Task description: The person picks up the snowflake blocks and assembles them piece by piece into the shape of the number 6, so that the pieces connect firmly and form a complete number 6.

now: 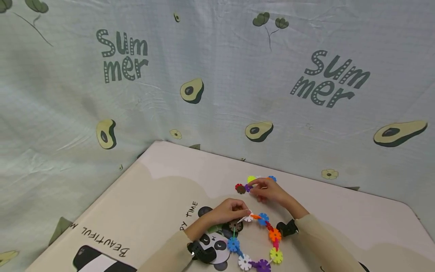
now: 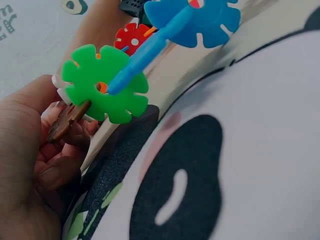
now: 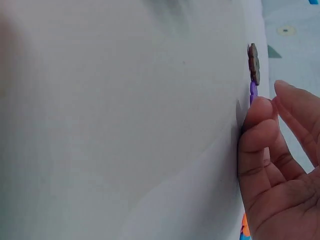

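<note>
Left hand (image 1: 228, 211) pinching loop of multicoloured notched plastic discs (image 1: 275, 234), lower centre; right hand (image 1: 268, 190), fingertips parted, beside purple notched disc (image 1: 248, 187); tugging could unclip joints

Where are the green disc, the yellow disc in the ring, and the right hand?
Green disc (image 2: 89, 84): left wrist view, face left of its centre hole.
Yellow disc in the ring (image 1: 276, 255): head view, mid-face.
Right hand (image 1: 267, 190): head view, middle of the hand.

Pale panda-print table (image 1: 170, 162), small coloured discs (image 1: 241, 189)
</note>
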